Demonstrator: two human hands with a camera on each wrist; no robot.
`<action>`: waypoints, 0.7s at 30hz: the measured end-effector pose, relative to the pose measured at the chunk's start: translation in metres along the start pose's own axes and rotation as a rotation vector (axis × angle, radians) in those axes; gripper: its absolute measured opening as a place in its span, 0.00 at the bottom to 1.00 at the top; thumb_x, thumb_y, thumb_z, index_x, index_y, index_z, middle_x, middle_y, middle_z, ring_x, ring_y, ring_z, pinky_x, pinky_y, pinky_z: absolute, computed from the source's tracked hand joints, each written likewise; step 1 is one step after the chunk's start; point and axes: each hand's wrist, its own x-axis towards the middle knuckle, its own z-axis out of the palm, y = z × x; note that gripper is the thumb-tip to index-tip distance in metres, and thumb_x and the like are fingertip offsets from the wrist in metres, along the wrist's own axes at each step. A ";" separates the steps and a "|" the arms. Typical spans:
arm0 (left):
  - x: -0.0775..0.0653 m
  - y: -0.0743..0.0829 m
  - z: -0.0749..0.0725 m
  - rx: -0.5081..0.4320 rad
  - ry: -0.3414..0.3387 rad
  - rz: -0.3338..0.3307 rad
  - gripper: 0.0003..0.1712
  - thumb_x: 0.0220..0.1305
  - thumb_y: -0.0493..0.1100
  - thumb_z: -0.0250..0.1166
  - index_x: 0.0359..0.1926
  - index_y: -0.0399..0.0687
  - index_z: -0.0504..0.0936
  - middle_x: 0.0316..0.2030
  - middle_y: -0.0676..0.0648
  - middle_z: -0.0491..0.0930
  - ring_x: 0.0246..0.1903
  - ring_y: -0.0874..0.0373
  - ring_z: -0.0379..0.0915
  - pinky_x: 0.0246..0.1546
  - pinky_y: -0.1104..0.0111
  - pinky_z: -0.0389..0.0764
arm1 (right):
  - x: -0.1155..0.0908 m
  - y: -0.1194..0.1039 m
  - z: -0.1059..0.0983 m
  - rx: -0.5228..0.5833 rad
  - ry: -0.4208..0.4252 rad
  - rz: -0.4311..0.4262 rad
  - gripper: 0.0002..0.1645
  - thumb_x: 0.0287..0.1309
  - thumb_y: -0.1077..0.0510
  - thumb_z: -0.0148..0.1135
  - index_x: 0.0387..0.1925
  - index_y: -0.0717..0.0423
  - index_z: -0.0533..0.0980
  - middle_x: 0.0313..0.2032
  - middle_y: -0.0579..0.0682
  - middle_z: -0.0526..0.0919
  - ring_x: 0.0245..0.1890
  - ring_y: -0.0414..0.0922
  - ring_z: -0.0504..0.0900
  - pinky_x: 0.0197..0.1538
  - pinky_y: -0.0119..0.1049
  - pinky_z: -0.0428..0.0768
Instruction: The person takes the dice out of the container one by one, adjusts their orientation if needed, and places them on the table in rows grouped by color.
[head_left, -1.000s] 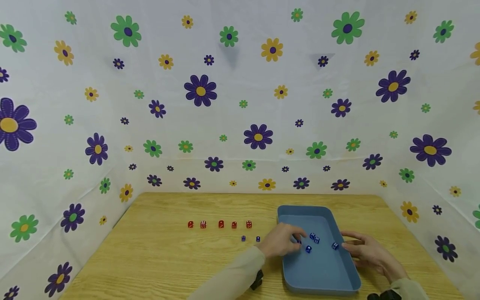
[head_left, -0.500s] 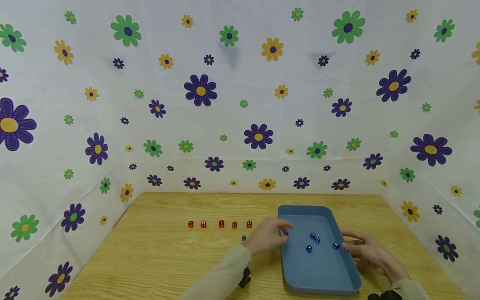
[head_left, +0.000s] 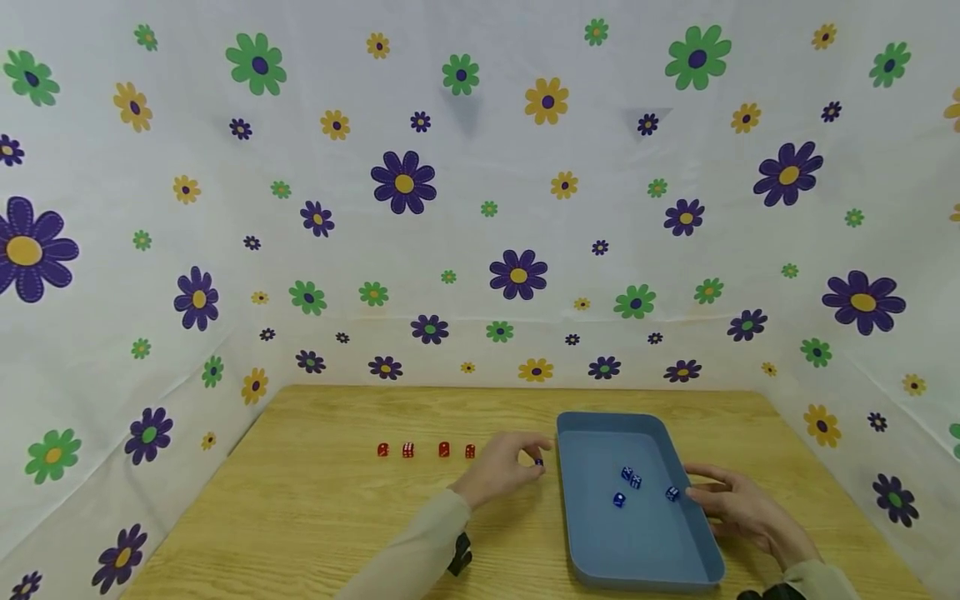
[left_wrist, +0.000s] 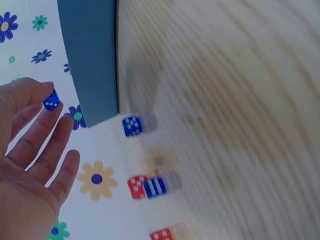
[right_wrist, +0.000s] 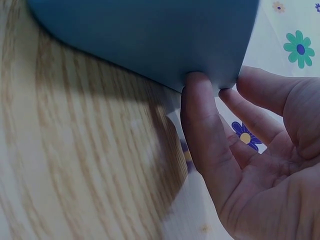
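Observation:
In the head view my left hand (head_left: 498,468) is over the table, left of the blue tray (head_left: 645,546). Thumb and forefinger pinch a small blue die (left_wrist: 51,100); the other fingers are extended. My right hand (head_left: 750,508) is at the tray's right side, fingers lightly bent, their tips against the outer wall and rim. Several blue dice lie loose inside the tray, one of them a die (head_left: 618,500) near its middle. Two more dice, a blue die (left_wrist: 132,126) and another blue die (left_wrist: 155,186), sit on the wood; my left hand hides them from the head view.
A row of red dice, with a red die (head_left: 408,450) near its left end, runs across the wooden table (head_left: 300,500); the row's right end is hidden behind my left hand. White flowered fabric (head_left: 465,233) encloses the back and sides.
My left hand has come out of the tray with the blue die and moved left over its edge to above the table. My right hand has stayed at the tray's side.

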 end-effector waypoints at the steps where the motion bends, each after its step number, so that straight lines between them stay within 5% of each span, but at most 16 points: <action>1: -0.002 -0.002 -0.002 -0.003 0.000 -0.006 0.18 0.62 0.38 0.68 0.54 0.45 0.83 0.39 0.52 0.84 0.42 0.54 0.80 0.43 0.67 0.78 | 0.000 0.000 0.000 0.004 0.005 0.000 0.41 0.64 0.57 0.63 0.73 0.63 0.57 0.59 0.69 0.73 0.46 0.47 0.83 0.45 0.46 0.84; 14: -0.022 -0.032 -0.034 -0.016 0.034 -0.102 0.18 0.62 0.38 0.67 0.54 0.42 0.81 0.41 0.48 0.84 0.44 0.53 0.78 0.46 0.55 0.77 | 0.000 -0.001 0.001 -0.005 0.020 0.002 0.41 0.64 0.56 0.63 0.73 0.62 0.57 0.59 0.68 0.73 0.46 0.47 0.84 0.44 0.46 0.84; 21: -0.033 -0.051 -0.042 0.063 0.017 -0.130 0.17 0.61 0.37 0.68 0.52 0.44 0.82 0.41 0.49 0.84 0.42 0.56 0.78 0.45 0.59 0.79 | 0.000 0.000 0.001 -0.015 0.016 0.003 0.41 0.65 0.56 0.63 0.73 0.63 0.57 0.59 0.69 0.73 0.46 0.47 0.83 0.45 0.46 0.84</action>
